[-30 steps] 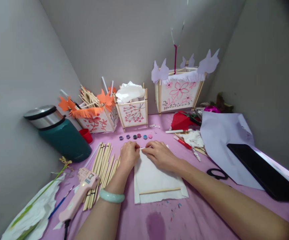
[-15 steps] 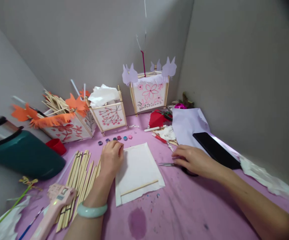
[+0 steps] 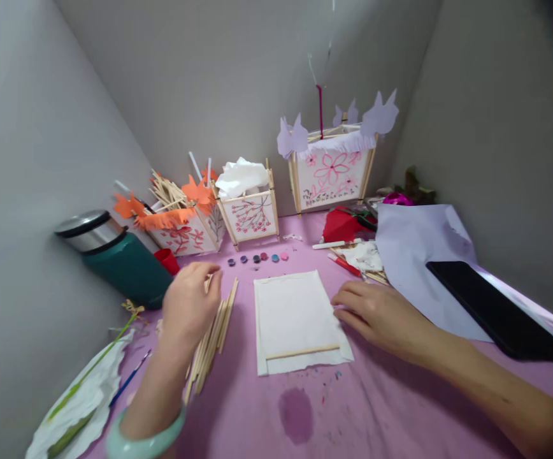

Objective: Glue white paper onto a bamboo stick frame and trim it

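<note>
Left hand [image 3: 188, 309], left of centre, fingers curled around a wooden stick [image 3: 208, 282] above the stick pile [image 3: 212, 338]. Right hand [image 3: 376, 312] flat and open on the purple desk [image 3: 376, 408], fingertips touching the right edge of the white paper panel [image 3: 295, 315] at centre.

Pink table [image 3: 376, 408] is carrying a white paper panel [image 3: 295, 319], wooden sticks [image 3: 214, 331] and paint pots [image 3: 257, 258]. A black tablet [image 3: 491, 306] is lying on lilac paper [image 3: 415, 255].
</note>
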Demonstrator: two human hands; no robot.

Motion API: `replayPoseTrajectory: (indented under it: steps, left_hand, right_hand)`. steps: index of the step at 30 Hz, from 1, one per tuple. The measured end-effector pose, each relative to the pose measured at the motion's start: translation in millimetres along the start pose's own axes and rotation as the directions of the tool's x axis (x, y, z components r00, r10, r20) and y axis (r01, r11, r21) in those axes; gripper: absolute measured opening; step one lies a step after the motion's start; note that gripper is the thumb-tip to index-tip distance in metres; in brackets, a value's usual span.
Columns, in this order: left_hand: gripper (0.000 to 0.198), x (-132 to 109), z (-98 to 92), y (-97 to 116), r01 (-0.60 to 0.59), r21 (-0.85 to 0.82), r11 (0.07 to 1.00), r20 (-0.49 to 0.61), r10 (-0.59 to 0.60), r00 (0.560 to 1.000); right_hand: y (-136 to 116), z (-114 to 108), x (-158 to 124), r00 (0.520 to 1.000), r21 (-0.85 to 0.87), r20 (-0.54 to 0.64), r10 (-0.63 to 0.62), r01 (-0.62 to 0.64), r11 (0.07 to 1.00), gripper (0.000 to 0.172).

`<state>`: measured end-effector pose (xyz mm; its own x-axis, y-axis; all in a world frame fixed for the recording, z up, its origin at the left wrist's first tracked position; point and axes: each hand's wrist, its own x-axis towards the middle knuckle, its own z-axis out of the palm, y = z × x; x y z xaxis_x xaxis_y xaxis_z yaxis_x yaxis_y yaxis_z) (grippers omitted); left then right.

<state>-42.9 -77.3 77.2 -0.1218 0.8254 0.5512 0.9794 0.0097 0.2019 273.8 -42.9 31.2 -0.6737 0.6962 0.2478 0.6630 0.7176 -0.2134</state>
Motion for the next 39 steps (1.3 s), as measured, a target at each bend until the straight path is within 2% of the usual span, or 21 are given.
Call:
replayPoseTrajectory:
  steps: [1,3,6,9,12,13,15,17,19,21,23,26,29,32,34,37,39]
  left_hand:
    - [0.023,-9.3,-15.1,-8.7,0.06,0.078,0.995,-0.03,-0.058,0.998]
    - [0.027,-33.0,-40.3,-26.7,0.202,0.215,0.955,-0.015,-0.204,0.979]
    - [0.034,-72.5,-60.9,-46.4,0.292,0.408,0.865,0.144,-0.377,0.915]
    - [0.039,-103.4,-61.2,-54.1,0.267,0.515,0.814,0.298,-0.462,0.835]
    - [0.035,-120.9,-52.2,-57.9,0.27,0.522,0.809,0.378,-0.503,0.778]
    - [0.034,-124.4,-49.8,-59.6,0.272,0.522,0.808,0.378,-0.505,0.776]
    - [0.034,-128.4,-48.5,-63.7,0.275,0.521,0.808,0.342,-0.493,0.8]
    - [0.035,-129.4,-52.3,-65.9,0.304,0.502,0.81,0.269,-0.48,0.835]
    - [0.038,-127.7,-59.7,-62.7,0.378,0.429,0.821,0.189,-0.49,0.851]
    - [0.04,-123.6,-66.7,-52.4,0.465,0.305,0.831,0.107,-0.515,0.851]
    - [0.039,-118.2,-69.8,-36.6,0.493,0.174,0.852,0.053,-0.508,0.86]
    - [0.036,-110.7,-64.3,-10.1,0.442,0.06,0.895,0.035,-0.444,0.895]
    - [0.033,-108.7,-51.3,14.0,0.395,-0.004,0.919,0.043,-0.394,0.918]
    - [0.024,-114.3,-36.3,39.6,0.317,-0.076,0.945,0.019,-0.317,0.948]
    - [0.015,-120.3,-26.3,59.9,0.224,-0.143,0.964,-0.006,-0.228,0.974]
    - [0.014,-124.6,-14.0,90.8,0.054,-0.24,0.969,-0.039,-0.065,0.997]
    - [0.019,-122.0,-11.3,106.3,-0.025,-0.291,0.956,-0.047,0.012,0.999]
  right_hand:
    - [-4.7,5.3,1.7,0.999,0.018,-0.002,-0.054,0.054,0.998,0.022]
    - [-12.5,17.2,2.5,0.987,0.05,-0.01,-0.16,0.16,0.986,0.02]
    - [-19.5,33.1,1.5,0.966,0.06,-0.04,-0.255,0.257,0.964,0.021]
    - [-21.1,42.2,1.9,0.956,0.072,-0.069,-0.285,0.29,0.954,0.021]
    - [-19.9,44.2,2.7,0.951,0.106,-0.096,-0.295,0.304,0.947,0.02]
    - [-19.2,43.9,2.6,0.949,0.12,-0.107,-0.296,0.308,0.944,0.021]
    - [-17.7,42.5,1.6,0.948,0.141,-0.124,-0.293,0.309,0.941,0.022]
    - [-16.9,40.4,0.2,0.949,0.142,-0.142,-0.283,0.302,0.943,0.021]
    - [-18.2,37.8,-0.4,0.947,0.135,-0.168,-0.273,0.296,0.945,0.019]
    - [-23.0,34.8,0.5,0.942,0.145,-0.202,-0.267,0.298,0.944,0.019]
    - [-31.4,31.8,3.2,0.935,0.17,-0.227,-0.272,0.313,0.935,0.02]
    - [-48.5,27.8,9.8,0.929,0.233,-0.225,-0.294,0.344,0.91,0.021]
    - [-66.6,23.8,16.2,0.939,0.372,-0.166,-0.301,0.343,0.863,0.024]
    - [-84.6,21.4,19.1,0.969,0.595,-0.072,-0.238,0.233,0.769,0.028]
    - [-95.9,23.2,17.9,0.986,0.758,0.026,-0.165,0.089,0.646,0.029]
    - [-108.3,31.0,12.5,0.982,0.923,0.186,-0.028,-0.164,0.348,0.041]
    - [-111.0,36.4,8.9,0.964,0.955,0.259,0.068,-0.266,0.131,0.046]
